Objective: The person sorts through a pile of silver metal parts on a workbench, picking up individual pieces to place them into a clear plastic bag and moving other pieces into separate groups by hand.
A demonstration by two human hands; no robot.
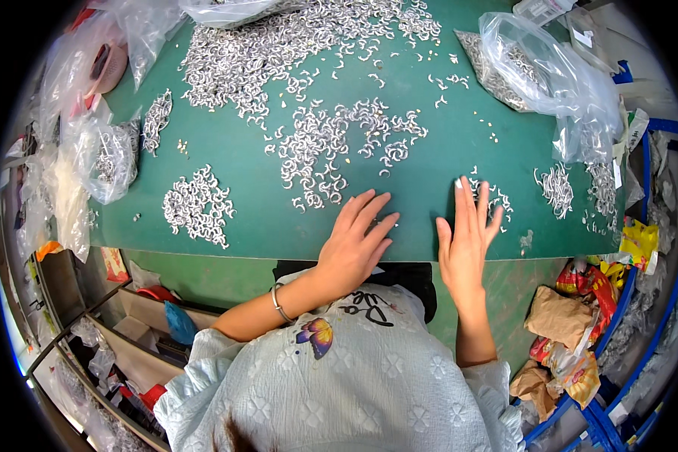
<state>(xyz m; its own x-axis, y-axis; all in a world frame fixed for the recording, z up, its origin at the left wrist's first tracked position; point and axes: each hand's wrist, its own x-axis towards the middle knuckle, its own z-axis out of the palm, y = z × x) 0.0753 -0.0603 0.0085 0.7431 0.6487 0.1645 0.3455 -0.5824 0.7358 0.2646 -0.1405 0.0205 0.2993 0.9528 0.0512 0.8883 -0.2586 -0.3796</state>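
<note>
My left hand (358, 239) rests over the green table (264, 218) near its front edge, fingers spread and apparently holding nothing. Just beyond its fingertips lies a loose spread of small, curved silver metal pieces (309, 147). My right hand (467, 237) is stretched out flat, its fingers touching or just above a small cluster of the same pieces (503, 202), which they partly hide. Further right sit two more little piles, one a tight pile (556, 190) and the other an edge pile (603, 188). A rounded pile (198, 207) lies left of my left hand.
A large heap (241, 64) of the curved pieces covers the far side. Clear plastic bags holding pieces stand at the right (516, 71) and left (113, 154). Crumpled brown paper (557, 316) lies beside a blue rack, lower right. Open drawers (139, 320) sit below the table, left.
</note>
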